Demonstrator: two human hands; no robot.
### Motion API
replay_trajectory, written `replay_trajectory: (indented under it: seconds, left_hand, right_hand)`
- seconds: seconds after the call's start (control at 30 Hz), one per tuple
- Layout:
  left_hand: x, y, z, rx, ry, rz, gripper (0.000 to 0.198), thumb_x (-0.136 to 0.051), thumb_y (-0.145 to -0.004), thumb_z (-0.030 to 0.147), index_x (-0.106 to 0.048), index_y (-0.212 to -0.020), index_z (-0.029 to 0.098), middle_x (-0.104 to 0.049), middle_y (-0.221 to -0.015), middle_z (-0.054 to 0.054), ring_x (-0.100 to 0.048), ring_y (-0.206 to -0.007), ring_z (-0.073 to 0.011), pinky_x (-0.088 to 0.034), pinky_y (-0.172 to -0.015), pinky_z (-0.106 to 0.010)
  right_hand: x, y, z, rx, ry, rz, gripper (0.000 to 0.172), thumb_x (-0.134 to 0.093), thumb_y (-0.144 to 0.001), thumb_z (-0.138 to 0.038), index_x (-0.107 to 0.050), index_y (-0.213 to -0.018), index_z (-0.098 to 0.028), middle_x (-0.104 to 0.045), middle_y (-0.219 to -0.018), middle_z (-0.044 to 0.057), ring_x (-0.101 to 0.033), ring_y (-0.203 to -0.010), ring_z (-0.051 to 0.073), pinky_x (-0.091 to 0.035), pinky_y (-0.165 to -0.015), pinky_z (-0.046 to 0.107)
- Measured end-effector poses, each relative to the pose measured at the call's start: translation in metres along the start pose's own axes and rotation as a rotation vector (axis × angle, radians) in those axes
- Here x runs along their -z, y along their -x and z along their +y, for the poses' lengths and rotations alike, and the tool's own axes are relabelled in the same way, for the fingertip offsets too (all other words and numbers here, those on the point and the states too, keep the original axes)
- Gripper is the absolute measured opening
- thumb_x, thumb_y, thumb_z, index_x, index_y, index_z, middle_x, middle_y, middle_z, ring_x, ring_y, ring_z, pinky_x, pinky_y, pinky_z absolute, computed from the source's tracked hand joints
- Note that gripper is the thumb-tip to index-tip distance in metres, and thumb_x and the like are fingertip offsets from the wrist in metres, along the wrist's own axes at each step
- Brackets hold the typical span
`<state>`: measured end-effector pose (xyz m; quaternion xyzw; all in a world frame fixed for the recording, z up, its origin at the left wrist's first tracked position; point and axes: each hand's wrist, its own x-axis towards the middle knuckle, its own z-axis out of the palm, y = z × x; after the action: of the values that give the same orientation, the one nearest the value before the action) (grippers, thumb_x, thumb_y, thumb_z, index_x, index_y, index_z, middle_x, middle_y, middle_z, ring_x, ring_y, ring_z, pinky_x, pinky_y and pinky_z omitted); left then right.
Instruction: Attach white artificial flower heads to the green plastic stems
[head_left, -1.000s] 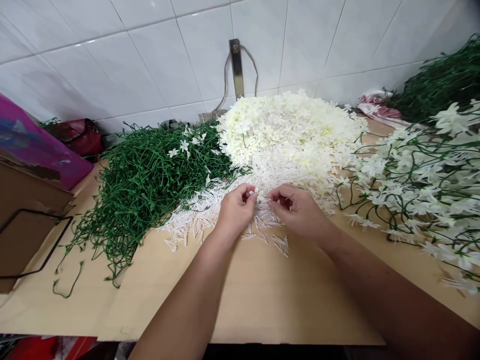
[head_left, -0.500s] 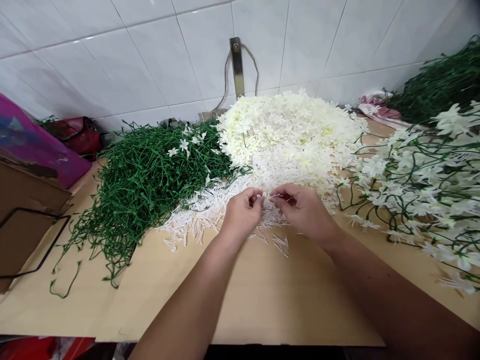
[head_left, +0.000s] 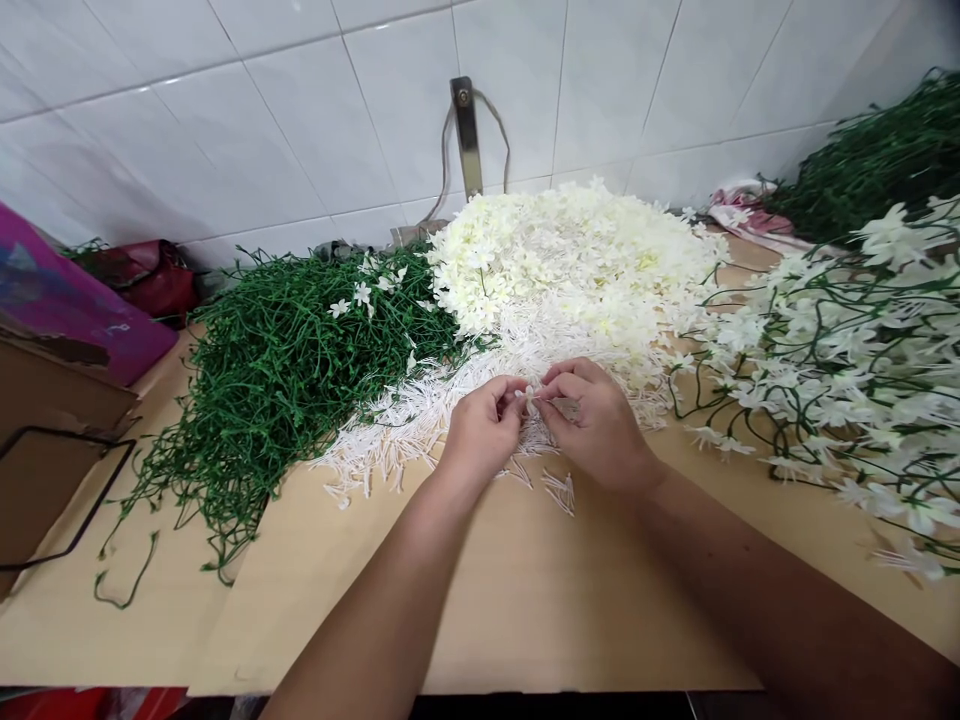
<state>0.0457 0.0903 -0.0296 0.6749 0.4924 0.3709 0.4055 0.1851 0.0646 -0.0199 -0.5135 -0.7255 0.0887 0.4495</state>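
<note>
My left hand (head_left: 486, 425) pinches a small white artificial flower (head_left: 530, 400) between thumb and forefinger. From the right, my right hand (head_left: 592, 425) closes its thumb and forefinger at the same flower; a thin white stamen seems to be in that pinch, though it is hard to make out. Both hands are just above a heap of white stamens (head_left: 405, 425). Behind them rises a big pile of white flower heads (head_left: 570, 250). A mound of green plastic stems (head_left: 292, 350) lies to the left.
Flowers joined to green stems (head_left: 817, 370) spread over the right side. More green stems (head_left: 870, 170) lie behind them. A cardboard box (head_left: 52, 430) and a purple bag (head_left: 82, 290) stand at left. A metal bracket (head_left: 466, 135) leans against the tiled wall. Cardboard (head_left: 345, 610) covers the table.
My right hand has turned slightly and its fingers have shifted at the flower. The flower in my left hand shows more clearly now. The view has moved a little to the right.
</note>
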Motion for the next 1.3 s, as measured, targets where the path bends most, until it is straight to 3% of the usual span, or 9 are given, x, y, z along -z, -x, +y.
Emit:
replay_trajectory:
  seconds: [0.3,0.53,0.77,0.93,1.1,1.3]
  left_hand:
    - [0.004,0.004,0.007,-0.110,-0.083,0.020,0.021,-0.047,-0.079,0.020,-0.061,-0.096,0.021,-0.058,-0.070,0.000,-0.051,-0.060,-0.0094,-0.042,-0.059,-0.020]
    - [0.003,0.004,0.009,-0.101,-0.021,0.014,0.020,-0.048,-0.078,0.019,-0.059,-0.095,0.020,-0.045,-0.063,0.003,-0.047,-0.059,-0.0087,-0.039,-0.056,-0.019]
    - [0.006,0.004,0.015,-0.116,0.037,-0.011,0.022,-0.047,-0.077,0.016,-0.059,-0.095,0.021,-0.045,-0.065,0.002,-0.047,-0.060,-0.0089,-0.038,-0.056,-0.020]
    - [0.008,0.003,0.018,-0.130,0.037,-0.001,0.020,-0.048,-0.077,0.016,-0.058,-0.094,0.020,-0.045,-0.063,0.002,-0.047,-0.061,-0.0095,-0.038,-0.057,-0.020]
    - [0.008,0.002,0.017,-0.126,0.047,-0.004,0.019,-0.049,-0.077,0.017,-0.057,-0.094,0.019,-0.047,-0.063,0.003,-0.047,-0.060,-0.0089,-0.038,-0.058,-0.021]
    - [0.008,0.002,0.017,-0.020,0.092,-0.005,0.015,-0.053,-0.075,0.021,-0.059,-0.088,0.017,-0.055,-0.064,0.001,-0.051,-0.061,-0.0098,-0.041,-0.060,-0.021]
  right_hand:
    - [0.002,-0.001,-0.001,0.051,0.023,0.050,0.009,-0.051,-0.073,-0.008,-0.054,-0.068,-0.015,-0.059,-0.080,0.012,-0.055,-0.081,0.022,-0.045,-0.074,0.035]
    - [0.001,-0.001,0.000,0.067,0.053,0.069,0.011,-0.049,-0.074,-0.009,-0.050,-0.068,-0.018,-0.060,-0.082,0.011,-0.055,-0.082,0.022,-0.045,-0.075,0.036]
    - [0.001,-0.002,0.000,-0.034,-0.129,0.033,0.008,-0.050,-0.074,-0.011,-0.054,-0.069,-0.017,-0.063,-0.085,0.011,-0.058,-0.084,0.020,-0.047,-0.077,0.036]
    - [0.001,-0.002,-0.003,-0.181,-0.309,-0.026,0.005,-0.050,-0.075,-0.015,-0.054,-0.072,-0.017,-0.062,-0.075,0.005,-0.059,-0.069,0.014,-0.050,-0.063,0.027]
    - [0.002,-0.002,-0.004,-0.199,-0.270,-0.032,0.005,-0.051,-0.074,-0.016,-0.055,-0.071,-0.016,-0.060,-0.068,0.003,-0.056,-0.063,0.013,-0.045,-0.055,0.024]
    - [0.002,-0.003,0.000,-0.239,-0.283,-0.002,0.004,-0.052,-0.072,-0.015,-0.056,-0.071,-0.016,-0.059,-0.066,0.003,-0.055,-0.061,0.013,-0.044,-0.055,0.025]
